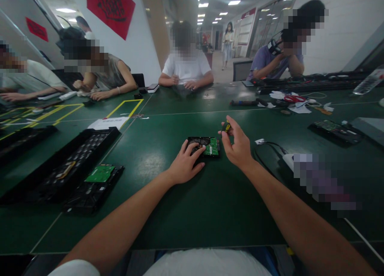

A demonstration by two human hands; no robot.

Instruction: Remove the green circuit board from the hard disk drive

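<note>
A black hard drive [207, 142] with a green circuit board [212, 147] on top lies on the green table [168, 212] in front of me. My left hand [186, 164] rests on the drive's near left corner, fingers curled over its edge and holding it down. My right hand [237, 145] hovers just right of the drive, fingers pinched round a small screwdriver with a yellow and black handle [227, 127], held upright above the drive's far right corner.
Long black trays [64, 170] with a green board [100, 173] lie at my left. A black cable [270, 148] and white block sit at my right, another drive [334, 131] beyond. Scissors and paper scraps [295, 100] lie farther back. Several people sit along the table's far side.
</note>
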